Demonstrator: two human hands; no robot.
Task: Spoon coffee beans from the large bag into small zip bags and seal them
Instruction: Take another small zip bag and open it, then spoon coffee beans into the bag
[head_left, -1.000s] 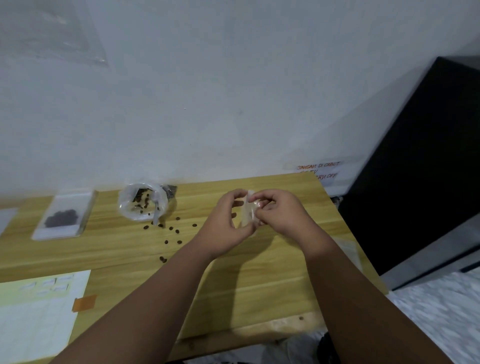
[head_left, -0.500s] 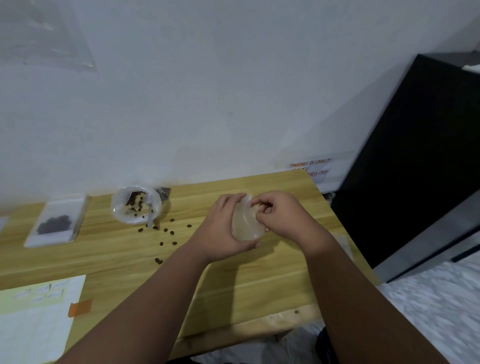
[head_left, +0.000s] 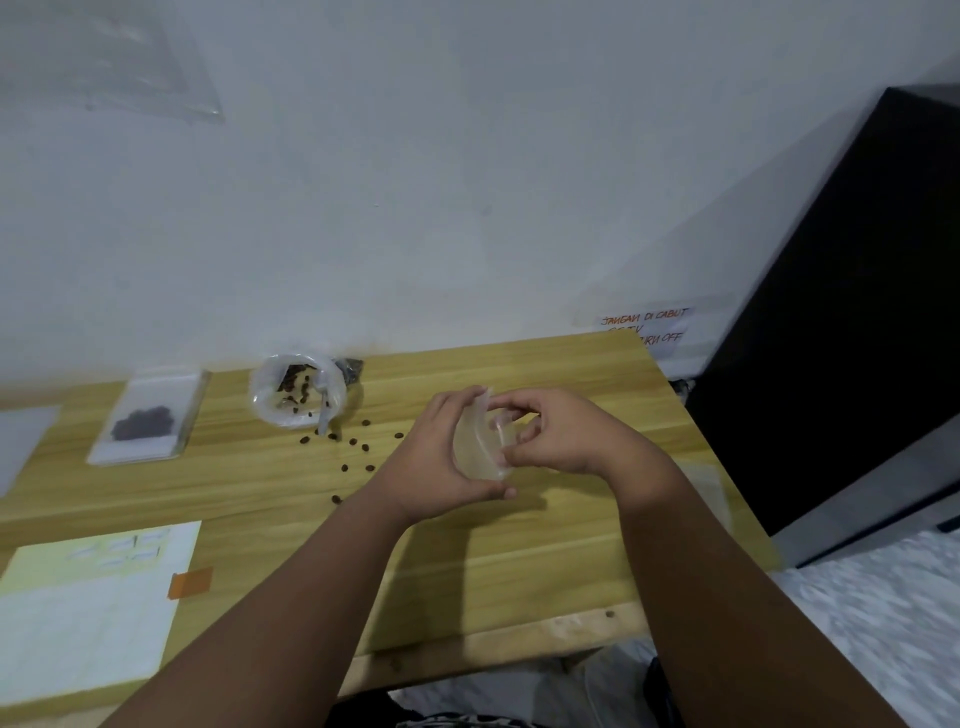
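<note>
Holding a small zip bag (head_left: 478, 447) just above the wooden table (head_left: 519, 561), the left hand (head_left: 436, 462) cups its side and the right hand (head_left: 561, 436) pinches its top, maybe to open it. It looks empty, so filling and sealing are left. Farther back, loose beans (head_left: 358, 447) lie beside the large bag (head_left: 297, 389), which has a spoon (head_left: 324, 410) in it. One filled zip bag (head_left: 148, 421) lies flat on the left and looks done.

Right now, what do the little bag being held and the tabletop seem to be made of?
Small zip bag: thin clear plastic film, slightly glossy. It is see-through and curves softly where it is held.
Table: pale yellow wood or a wood-look laminate, smooth and fairly matte. Straight grain lines run along it, but the picture does not settle which of the two it is.
</note>
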